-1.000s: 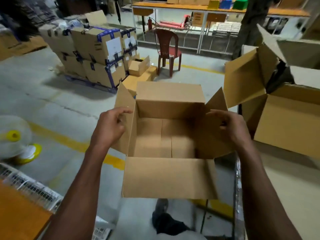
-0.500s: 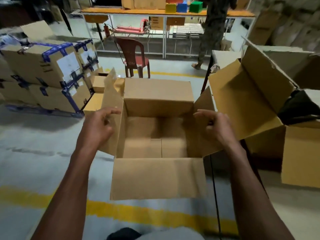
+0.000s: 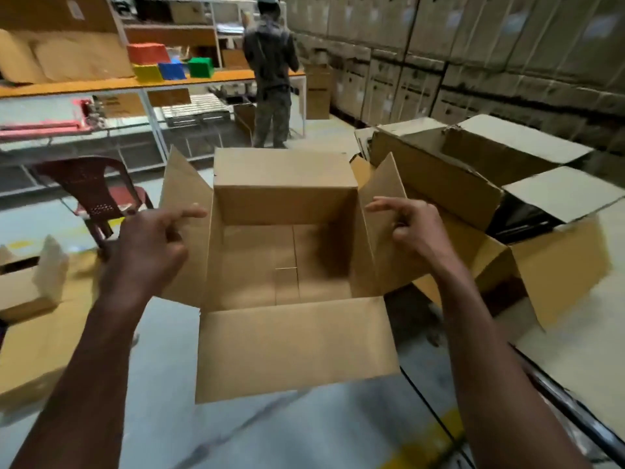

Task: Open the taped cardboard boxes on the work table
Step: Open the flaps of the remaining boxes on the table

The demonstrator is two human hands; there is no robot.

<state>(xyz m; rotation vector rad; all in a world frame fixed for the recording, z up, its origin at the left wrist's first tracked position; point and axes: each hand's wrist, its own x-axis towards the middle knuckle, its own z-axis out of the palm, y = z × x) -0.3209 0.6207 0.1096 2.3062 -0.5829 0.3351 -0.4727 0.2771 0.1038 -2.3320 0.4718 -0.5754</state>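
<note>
An empty brown cardboard box (image 3: 287, 346) hangs in the air in front of me with all of its top flaps open, and its bottom seam shows inside. My left hand (image 3: 145, 245) is beside the left flap with its fingers loose and apart. My right hand (image 3: 414, 226) is beside the right flap, fingers spread. Neither hand appears to grip the cardboard. To the right, more opened cardboard boxes (image 3: 541, 265) lie on the work table (image 3: 581, 360), one with something dark inside.
A person (image 3: 270, 72) stands with their back to me at an orange-topped bench (image 3: 101, 84) carrying coloured bins. A maroon plastic chair (image 3: 91, 194) is on the left, with flat cartons (image 3: 30, 326) below it. Stacked cartons (image 3: 473, 55) line the right wall.
My view has swung right, from the strapped pallet boxes to the carton wall. The box came with me. Both hands have gone from holding its side flaps to spread fingers beside them.
</note>
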